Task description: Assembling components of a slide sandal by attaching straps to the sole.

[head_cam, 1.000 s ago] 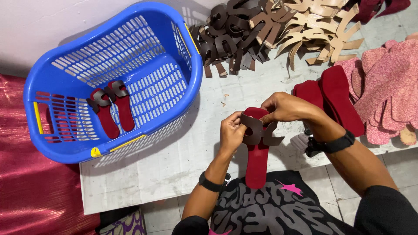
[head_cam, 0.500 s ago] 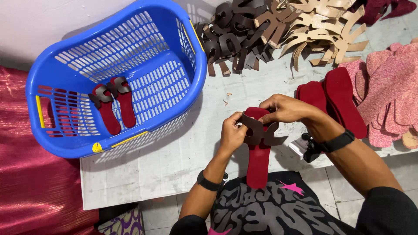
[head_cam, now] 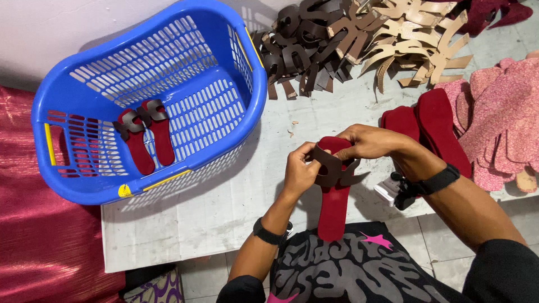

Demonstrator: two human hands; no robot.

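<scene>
In the head view, the left hand (head_cam: 298, 171) and the right hand (head_cam: 368, 142) are both pinching a dark brown strap (head_cam: 331, 168) against a red sole (head_cam: 333, 193), keeping it above the counter (head_cam: 224, 213) edge. Each grip is grasping the strap. A blue basket (head_cam: 84, 101) is lying well apart.

We have one view only, from a camera worn on the head; it looks steeply down, close over the left hand (head_cam: 299, 171) and right hand (head_cam: 368, 141); the desk (head_cam: 224, 213) fills the frame, its near edge low.
</scene>
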